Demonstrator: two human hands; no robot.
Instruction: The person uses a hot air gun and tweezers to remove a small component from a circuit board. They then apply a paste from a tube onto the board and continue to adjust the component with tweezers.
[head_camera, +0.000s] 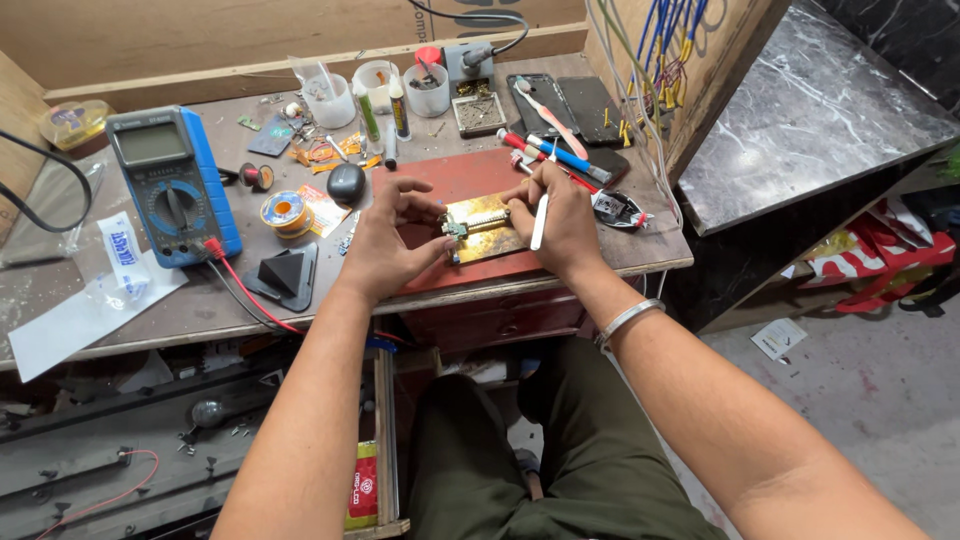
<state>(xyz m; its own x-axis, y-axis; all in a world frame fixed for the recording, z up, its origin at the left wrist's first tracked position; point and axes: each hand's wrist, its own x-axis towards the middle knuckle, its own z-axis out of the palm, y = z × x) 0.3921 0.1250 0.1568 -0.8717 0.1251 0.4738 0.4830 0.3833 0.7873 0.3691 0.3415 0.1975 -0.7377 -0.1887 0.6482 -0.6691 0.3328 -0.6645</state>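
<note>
At the cluttered counter, my left hand fingers pinch a small circuit part on the brass-coloured metal holder plate at centre; my right hand grips a white slim tool, mid-repair; steady placement seems needed next.

The worn grey tabletop carries a blue multimeter, a red mat, a solder spool, a black wedge-shaped stand, white cups and dark phones.
</note>
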